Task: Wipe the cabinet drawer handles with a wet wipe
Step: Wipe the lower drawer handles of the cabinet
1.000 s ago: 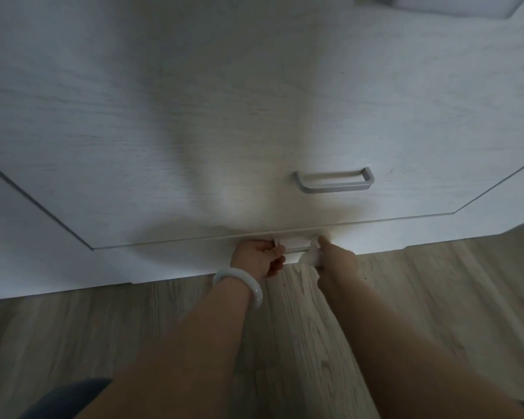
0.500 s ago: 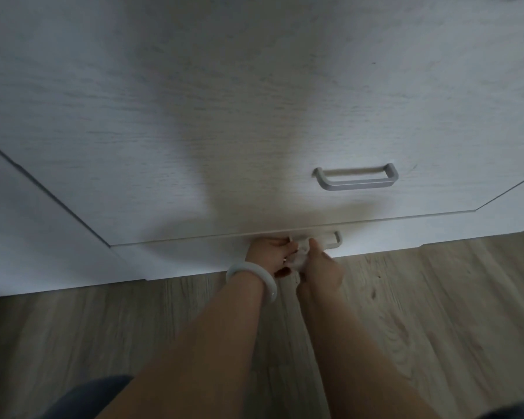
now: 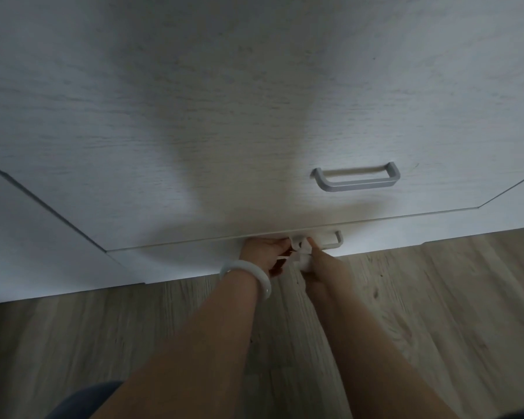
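Note:
A pale wood-grain cabinet (image 3: 194,116) fills the upper view. Its upper drawer carries a grey bar handle (image 3: 357,176). Just below the drawer's lower edge, the bottom drawer's handle (image 3: 335,241) shows only at its right end. My right hand (image 3: 321,261) pinches a crumpled white wet wipe (image 3: 303,252) against the left part of that handle. My left hand (image 3: 265,252), with a white bangle on the wrist, has its fingers curled at the handle's left end and touches a strand of the wipe. The rest of the handle is hidden behind both hands.
The cabinet's white plinth (image 3: 73,267) meets a light wood-plank floor (image 3: 436,297). A dark trouser knee (image 3: 82,400) shows at the bottom left.
My right hand with the wipe has slid left along the bottom handle, uncovering its right end. My left hand has stayed at the left end. The view shifted left.

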`<state>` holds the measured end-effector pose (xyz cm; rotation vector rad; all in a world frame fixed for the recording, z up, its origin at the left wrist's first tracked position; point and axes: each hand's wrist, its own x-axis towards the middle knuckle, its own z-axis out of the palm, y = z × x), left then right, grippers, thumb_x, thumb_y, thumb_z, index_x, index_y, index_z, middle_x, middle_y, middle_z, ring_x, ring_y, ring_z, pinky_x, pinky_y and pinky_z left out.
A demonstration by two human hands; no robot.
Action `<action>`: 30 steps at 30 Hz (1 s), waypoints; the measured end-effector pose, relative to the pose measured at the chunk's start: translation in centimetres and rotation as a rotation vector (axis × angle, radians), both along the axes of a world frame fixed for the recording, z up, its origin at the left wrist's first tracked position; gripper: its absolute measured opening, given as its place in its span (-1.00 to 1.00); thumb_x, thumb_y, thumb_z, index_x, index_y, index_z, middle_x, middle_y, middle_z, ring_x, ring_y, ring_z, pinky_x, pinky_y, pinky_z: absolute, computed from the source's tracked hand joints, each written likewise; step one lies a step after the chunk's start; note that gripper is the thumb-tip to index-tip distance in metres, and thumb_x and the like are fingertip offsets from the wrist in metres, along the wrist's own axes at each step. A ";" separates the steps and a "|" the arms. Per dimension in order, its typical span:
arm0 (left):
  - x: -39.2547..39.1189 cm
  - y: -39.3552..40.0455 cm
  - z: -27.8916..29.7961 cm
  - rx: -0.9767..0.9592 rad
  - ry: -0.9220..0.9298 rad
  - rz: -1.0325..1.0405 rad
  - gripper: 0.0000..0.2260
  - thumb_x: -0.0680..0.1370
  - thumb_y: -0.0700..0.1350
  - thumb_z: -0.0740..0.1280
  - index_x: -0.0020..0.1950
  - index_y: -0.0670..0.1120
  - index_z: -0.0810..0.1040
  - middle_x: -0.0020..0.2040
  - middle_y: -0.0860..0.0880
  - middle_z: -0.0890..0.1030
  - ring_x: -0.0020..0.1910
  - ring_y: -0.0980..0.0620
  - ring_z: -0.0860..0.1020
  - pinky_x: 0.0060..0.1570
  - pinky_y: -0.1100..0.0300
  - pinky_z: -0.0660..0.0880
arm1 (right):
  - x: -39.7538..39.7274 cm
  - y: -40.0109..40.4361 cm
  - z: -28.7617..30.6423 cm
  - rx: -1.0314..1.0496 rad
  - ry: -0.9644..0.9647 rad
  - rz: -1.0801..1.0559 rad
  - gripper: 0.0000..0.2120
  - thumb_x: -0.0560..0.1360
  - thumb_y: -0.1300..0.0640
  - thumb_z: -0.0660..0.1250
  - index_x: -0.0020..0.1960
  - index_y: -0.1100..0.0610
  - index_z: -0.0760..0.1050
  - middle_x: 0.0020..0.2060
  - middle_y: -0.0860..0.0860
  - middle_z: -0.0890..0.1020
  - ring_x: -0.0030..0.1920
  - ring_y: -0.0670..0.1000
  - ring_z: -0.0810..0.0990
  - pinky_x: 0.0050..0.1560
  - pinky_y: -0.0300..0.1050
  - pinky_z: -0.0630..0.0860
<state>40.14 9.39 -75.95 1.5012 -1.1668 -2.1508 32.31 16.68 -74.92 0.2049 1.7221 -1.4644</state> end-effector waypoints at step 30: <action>0.7 -0.2 -0.9 -0.118 -0.015 0.164 -0.68 0.21 -0.09 0.56 -0.11 -0.19 0.68 -0.05 -0.18 0.70 -0.03 -0.14 0.66 0.11 -0.08 0.57 | 0.6 -0.3 -1.4 -0.124 -0.133 0.075 -0.77 0.47 0.15 0.44 0.03 0.30 0.58 -0.07 0.23 0.69 -0.12 0.15 0.69 -0.06 0.03 0.64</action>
